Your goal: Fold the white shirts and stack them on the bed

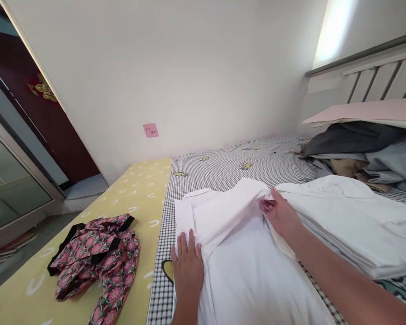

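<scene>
A white garment (pixel 250 271), perhaps a shirt, lies partly folded on the checked bed cover in front of me. My right hand (pixel 280 214) pinches its upper right edge between thumb and fingers and holds that part raised off the layer beneath. Flat on the left side of the same cloth rests my left hand (pixel 187 262), fingers spread and pointing away from me. The garment's lower end runs out of the picture. Close beyond my right forearm sits a stack of folded white clothes (pixel 352 216).
A floral garment with black trim (pixel 104 257) lies crumpled on the yellow cover (pixel 145 180) at left. Dark and grey clothes (pixel 365 144) are heaped under a pink sheet (pixel 368 110) at right. A wall with a pink note (pixel 150 130) borders the bed's far side.
</scene>
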